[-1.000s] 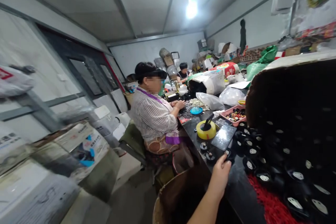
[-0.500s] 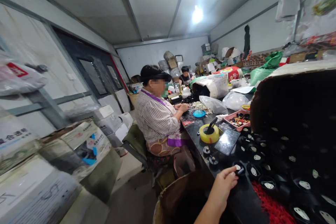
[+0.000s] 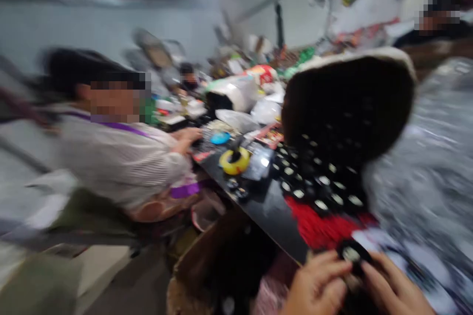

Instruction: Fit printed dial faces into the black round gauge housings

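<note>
Low at the right, my left hand (image 3: pixel 320 280) and my right hand (image 3: pixel 395 283) are closed around a round black part (image 3: pixel 353 256) with a whitish centre. Both sets of fingers press on its rim from either side; motion blurs the details. Just beyond the hands lies a pile of red strands (image 3: pixel 318 224). Many similar black parts with white centres (image 3: pixel 320 205) crowd the dark table (image 3: pixel 266 219) past the strands. They spread from the mouth of a large dark-lined sack or box (image 3: pixel 347 103).
A roll of yellow tape (image 3: pixel 234 161), a blue dish (image 3: pixel 220 138) and two small metal-looking pieces (image 3: pixel 241 193) are on the table. An open carton (image 3: pixel 181 275) stands below its edge. A co-worker in a striped shirt (image 3: pixel 121 167) sits at left. Clear plastic (image 3: pixel 417 172) fills the right.
The view has swung right and blurred. Earlier my left hand was at a black part on the table; now both hands hold one close to me, my right hand having come into view.
</note>
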### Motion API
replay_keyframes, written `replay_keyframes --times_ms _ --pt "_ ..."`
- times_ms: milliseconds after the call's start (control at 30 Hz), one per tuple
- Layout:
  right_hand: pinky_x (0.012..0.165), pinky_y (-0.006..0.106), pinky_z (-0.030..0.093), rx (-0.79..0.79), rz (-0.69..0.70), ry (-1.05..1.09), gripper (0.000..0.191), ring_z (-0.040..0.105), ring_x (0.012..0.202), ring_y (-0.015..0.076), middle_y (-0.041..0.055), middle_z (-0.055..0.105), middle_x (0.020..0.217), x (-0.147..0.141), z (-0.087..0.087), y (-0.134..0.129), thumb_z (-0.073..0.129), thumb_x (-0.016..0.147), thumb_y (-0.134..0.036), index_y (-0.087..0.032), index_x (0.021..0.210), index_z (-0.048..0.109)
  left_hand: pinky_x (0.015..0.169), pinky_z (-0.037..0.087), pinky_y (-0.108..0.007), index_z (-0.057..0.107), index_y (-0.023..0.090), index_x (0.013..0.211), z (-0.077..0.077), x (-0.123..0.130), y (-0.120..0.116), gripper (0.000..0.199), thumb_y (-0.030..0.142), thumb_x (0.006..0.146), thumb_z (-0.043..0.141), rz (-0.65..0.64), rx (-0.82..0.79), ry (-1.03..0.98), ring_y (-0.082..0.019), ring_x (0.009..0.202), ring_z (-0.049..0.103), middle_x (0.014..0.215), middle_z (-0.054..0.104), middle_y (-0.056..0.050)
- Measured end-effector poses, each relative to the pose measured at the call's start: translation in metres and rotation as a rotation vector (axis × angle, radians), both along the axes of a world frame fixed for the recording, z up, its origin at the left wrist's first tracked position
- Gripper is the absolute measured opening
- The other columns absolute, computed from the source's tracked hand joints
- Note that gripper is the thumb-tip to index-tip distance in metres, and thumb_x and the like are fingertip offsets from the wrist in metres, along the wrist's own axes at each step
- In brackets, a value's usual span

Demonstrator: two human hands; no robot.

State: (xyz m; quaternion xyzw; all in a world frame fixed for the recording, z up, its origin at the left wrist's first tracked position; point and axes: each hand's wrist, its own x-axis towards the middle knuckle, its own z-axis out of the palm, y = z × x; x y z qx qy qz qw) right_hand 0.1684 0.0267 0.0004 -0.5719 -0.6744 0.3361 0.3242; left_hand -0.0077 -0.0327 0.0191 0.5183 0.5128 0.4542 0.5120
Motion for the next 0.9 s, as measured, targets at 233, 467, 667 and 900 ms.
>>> replay_keyframes --times_ms 233,467,667,900 --pt "0.048 0.023 0.041 -0.389 -0.087 0.573 0.037 0.054 0.054 0.0116 -0.0024 0.058 0.065 0.022 0.015 -0.016 0.063 0.082 -0.052 -0.018 0.094 0.060 0.090 0.054 -0.045 0.069 0.023 0.115 -0.004 0.027 0.027 0.041 0.047 0.081 0.069 0.109 -0.372 -0.551 -0.028 0.100 0.070 0.129 0.067 -0.013" --pt "0.065 0.028 0.048 -0.285 0.035 0.257 0.025 0.059 0.068 0.0153 0.0011 0.066 0.075 0.038 0.019 -0.019 0.059 0.089 -0.039 -0.020 0.100 0.069 0.086 0.056 -0.041 0.072 0.023 0.108 -0.022 0.037 0.030 0.029 0.037 0.083 0.070 0.041 -0.571 -0.682 -0.028 0.106 0.068 0.118 0.073 -0.010" --pt "0.086 0.048 0.048 0.016 -0.151 -0.529 0.044 0.062 0.094 0.0285 0.0123 0.063 0.106 0.080 0.006 0.005 0.060 0.089 -0.030 -0.021 0.131 0.060 0.085 0.056 -0.035 0.068 0.022 0.109 -0.023 0.031 0.041 0.027 0.037 0.086 0.065 0.207 -0.590 -0.716 -0.024 0.099 0.070 0.113 0.074 -0.006" --pt "0.093 0.055 0.047 0.068 -0.116 -0.692 0.051 0.058 0.112 0.0349 0.0152 0.059 0.128 0.086 -0.003 0.010 0.063 0.088 -0.036 -0.021 0.135 0.056 0.075 0.057 -0.029 0.063 0.020 0.112 -0.023 0.035 0.042 0.032 0.042 0.089 0.062 0.183 -0.602 -0.710 -0.020 0.089 0.071 0.109 0.075 -0.009"
